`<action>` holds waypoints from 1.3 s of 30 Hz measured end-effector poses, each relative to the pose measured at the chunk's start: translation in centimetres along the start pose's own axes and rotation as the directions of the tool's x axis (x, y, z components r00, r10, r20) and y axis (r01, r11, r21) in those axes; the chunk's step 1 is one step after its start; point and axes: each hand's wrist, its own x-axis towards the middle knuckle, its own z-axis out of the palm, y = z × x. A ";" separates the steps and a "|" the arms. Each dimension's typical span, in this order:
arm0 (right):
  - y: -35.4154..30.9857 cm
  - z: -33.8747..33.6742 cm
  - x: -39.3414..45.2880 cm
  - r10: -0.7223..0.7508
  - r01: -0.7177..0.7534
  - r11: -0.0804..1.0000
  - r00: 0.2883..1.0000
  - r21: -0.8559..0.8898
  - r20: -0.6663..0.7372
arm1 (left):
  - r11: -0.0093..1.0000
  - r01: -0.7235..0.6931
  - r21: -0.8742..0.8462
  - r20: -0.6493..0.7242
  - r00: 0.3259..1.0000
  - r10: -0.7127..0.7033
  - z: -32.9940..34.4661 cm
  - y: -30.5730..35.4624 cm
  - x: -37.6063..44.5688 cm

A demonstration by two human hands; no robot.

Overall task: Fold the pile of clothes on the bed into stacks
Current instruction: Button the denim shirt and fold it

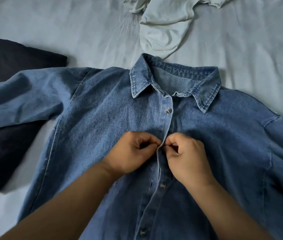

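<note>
Both hands are down on the denim shirt, which lies front-up on the bed with its collar at the far end. The left hand and the right hand meet at the button placket, fingers curled in, each pinching a shirt edge; the button between them is hidden behind the fingertips, so whether it is through its hole is impossible to say. Beyond the hands, one button sits fastened below the collar; nearer than the hands, more buttons run toward the bottom edge, where the hem is cut off. The shirt's right sleeve runs out of frame. Left of the hands a dark garment lies partly under the shirt's other sleeve, its shape hard to read. Far beyond the hands sits a crumpled pale garment, cut off at the top. The sheet is pale and wrinkled.
</note>
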 end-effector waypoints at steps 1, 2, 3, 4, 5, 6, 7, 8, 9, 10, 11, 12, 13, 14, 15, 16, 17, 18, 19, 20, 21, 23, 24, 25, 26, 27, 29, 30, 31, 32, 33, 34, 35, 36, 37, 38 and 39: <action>0.0 0.0 0.0 -0.003 0.003 1.000 1.000 -0.002 0.004 | 0.996 -0.065 0.062 0.003 0.998 0.065 -0.3 -0.2 0.4; 0.0 0.0 0.1 -0.001 0.001 1.000 1.000 -0.003 0.009 | 0.980 -0.140 0.140 0.017 0.990 0.139 -0.6 -0.4 0.9; 0.0 0.0 0.1 0.007 -0.007 1.000 1.000 -0.001 0.014 | 0.955 -0.208 0.214 0.045 0.978 0.203 -0.8 -0.5 1.3; 0.1 0.0 0.2 0.020 -0.020 1.000 1.000 0.003 0.022 | 0.924 -0.267 0.273 0.085 0.964 0.254 -1.1 -0.5 1.8; 0.1 -0.1 0.3 0.034 -0.034 0.999 0.999 0.011 0.031 | 0.891 -0.325 0.316 0.129 0.945 0.299 -1.3 -0.4 2.1; 0.1 -0.1 0.4 0.045 -0.046 0.999 0.998 0.019 0.042 | 0.861 -0.376 0.341 0.170 0.926 0.337 -1.5 -0.3 2.4; 0.1 -0.2 0.5 0.056 -0.058 0.998 0.997 0.033 0.053 | 0.837 -0.417 0.355 0.205 0.908 0.366 -1.7 -0.3 2.7; 0.1 -0.3 0.6 0.067 -0.071 0.996 0.996 0.053 0.063 | 0.815 -0.452 0.363 0.225 0.891 0.394 -1.8 -0.4 2.9; 0.1 -0.3 0.7 0.078 -0.083 0.994 0.994 0.076 0.073 | 0.797 -0.475 0.371 0.230 0.879 0.417 -1.8 -0.6 3.0; 0.0 -0.3 0.9 0.085 -0.093 0.991 0.993 0.097 0.083 | 0.786 -0.488 0.379 0.223 0.873 0.435 -1.8 -0.8 3.0; 0.0 -0.3 1.0 0.092 -0.102 0.988 0.991 0.112 0.092 | 0.783 -0.489 0.385 0.202 0.872 0.445 -1.6 -1.1 3.0; 0.0 -0.3 1.1 0.101 -0.113 0.986 0.990 0.123 0.102 | 0.787 -0.483 0.385 0.171 0.875 0.453 -1.5 -1.4 2.8; 0.0 -0.4 1.2 0.112 -0.126 0.983 0.988 0.130 0.111 | 0.795 -0.473 0.379 0.135 0.878 0.458 -1.2 -1.7 2.6; 0.0 -0.3 1.3 0.127 -0.143 0.980 0.985 0.141 0.120 | 0.805 -0.465 0.367 0.103 0.881 0.462 -1.1 -1.9 2.4; 0.1 -0.3 1.3 0.143 -0.162 0.974 0.982 0.158 0.127 | 0.810 -0.465 0.357 0.082 0.880 0.469 -1.0 -2.1 2.2; 0.1 -0.3 1.4 0.158 -0.181 0.968 0.978 0.172 0.136 | 0.808 -0.473 0.352 0.072 0.874 0.480 -0.9 -2.3 2.2; 0.2 -0.3 1.5 0.170 -0.195 0.965 0.975 0.176 0.146 | 0.800 -0.484 0.355 0.068 0.867 0.494 -0.8 -2.4 2.2; 0.2 -0.3 1.6 0.172 -0.198 0.966 0.973 0.168 0.155 | 0.788 -0.497 0.363 0.067 0.858 0.510 -0.8 -2.4 2.2; 0.2 -0.3 1.8 0.162 -0.186 0.972 0.973 0.146 0.162 | 0.778 -0.508 0.370 0.063 0.849 0.524 -0.8 -2.5 2.3; 0.1 -0.4 1.9 0.144 -0.164 0.979 0.976 0.119 0.166 | 0.769 -0.519 0.373 0.061 0.841 0.538 -0.8 -2.6 2.2; -0.1 -0.4 2.0 0.123 -0.140 0.986 0.977 0.092 0.173 | 0.760 -0.528 0.377 0.059 0.833 0.550 -0.8 -2.7 2.2; -0.3 -0.6 2.2 0.088 -0.099 0.994 0.977 0.051 0.193 | 0.740 -0.544 0.395 0.062 0.820 0.570 -0.7 -2.8 2.1; -0.4 -0.7 2.3 0.073 -0.082 0.996 0.976 0.034 0.206 | 0.732 -0.552 0.399 0.062 0.813 0.579 -0.6 -2.9 2.1; -0.4 -0.8 2.3 0.059 -0.064 0.998 0.973 0.017 0.222 | 0.723 -0.562 0.401 0.061 0.804 0.591 -0.6 -3.1 2.1; -0.5 -0.9 2.3 0.043 -0.046 0.999 0.970 0.004 0.240 | 0.714 -0.573 0.401 0.061 0.795 0.604 -0.6 -3.2 2.2; -0.6 -1.0 2.2 0.028 -0.030 1.000 0.967 0.005 0.254 | 0.705 -0.585 0.401 0.065 0.786 0.615 -0.5 -3.3 2.2; -0.9 -1.1 2.0 0.016 -0.029 0.999 0.963 0.045 0.268 | 0.688 -0.605 0.402 0.094 0.774 0.626 -0.6 -3.4 2.2; -1.0 -1.1 2.0 0.015 -0.031 0.998 0.962 0.052 0.272 | 0.683 -0.610 0.402 0.115 0.774 0.623 -0.6 -3.4 2.3; -1.1 -1.0 1.9 0.014 -0.026 0.999 0.961 0.043 0.277 | 0.685 -0.611 0.397 0.133 0.777 0.615 -0.6 -3.4 2.3; -1.1 -1.0 1.8 0.012 -0.020 0.999 0.959 0.027 0.282 | 0.692 -0.610 0.386 0.146 0.781 0.607 -0.6 -3.4 2.4; -1.1 -0.9 1.7 0.008 -0.012 1.000 0.958 0.013 0.286 | 0.700 -0.609 0.372 0.155 0.785 0.600 -0.7 -3.3 2.4; -1.1 -0.9 1.7 0.001 -0.001 1.000 0.957 0.000 0.289 | 0.705 -0.612 0.358 0.164 0.785 0.598 -0.7 -3.3 2.6; -1.0 -0.8 1.7 -0.009 0.014 1.000 0.957 -0.015 0.291 | 0.703 -0.621 0.347 0.178 0.779 0.601 -0.8 -3.2 2.7; -0.9 -0.8 1.7 -0.021 0.031 0.999 0.957 -0.029 0.291 | 0.693 -0.636 0.339 0.196 0.768 0.609 -0.9 -3.1 2.9; -0.9 -0.8 1.7 -0.036 0.050 0.998 0.958 -0.042 0.286 | 0.676 -0.656 0.335 0.220 0.752 0.621 -1.0 -3.0 3.1; -0.8 -0.8 1.8 -0.053 0.072 0.996 0.960 -0.058 0.277 | 0.653 -0.679 0.336 0.246 0.732 0.635 -1.1 -2.8 3.4; -0.8 -0.7 1.8 -0.077 0.102 0.991 0.961 -0.081 0.266 | 0.625 -0.702 0.342 0.273 0.711 0.648 -1.3 -2.7 3.6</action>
